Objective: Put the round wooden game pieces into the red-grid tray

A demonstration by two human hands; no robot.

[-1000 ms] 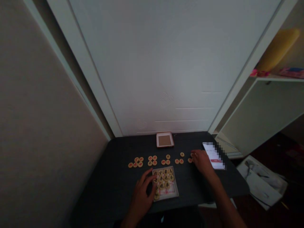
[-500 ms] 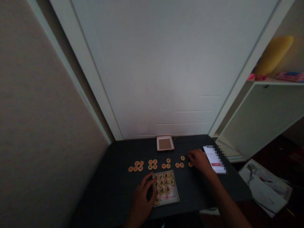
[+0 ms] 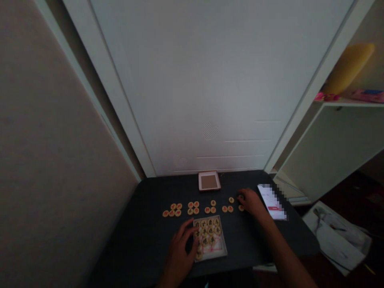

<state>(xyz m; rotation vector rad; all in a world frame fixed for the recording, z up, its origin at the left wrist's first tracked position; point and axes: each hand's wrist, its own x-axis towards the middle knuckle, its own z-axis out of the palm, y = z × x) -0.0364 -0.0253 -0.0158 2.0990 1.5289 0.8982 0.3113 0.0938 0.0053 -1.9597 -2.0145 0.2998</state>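
On the dark table the left hand rests loosely open against the left edge of a shallow tray. Its fingertips touch the tray's near-left corner and it grips nothing. The tray lies near the front edge and its upper part is filled with round wooden game pieces. Beyond it, a loose row of pieces runs left to right across the table in small clusters. The right hand sits at the row's right end with fingers curled down. The last piece lies just beside them, but the dim light hides whether the hand pinches anything. A phone lies just to the right of that hand, close to its wrist. A square lid sits at the far edge against the white door. To the right stand a white shelf and, lower down, a pale bag on the floor.
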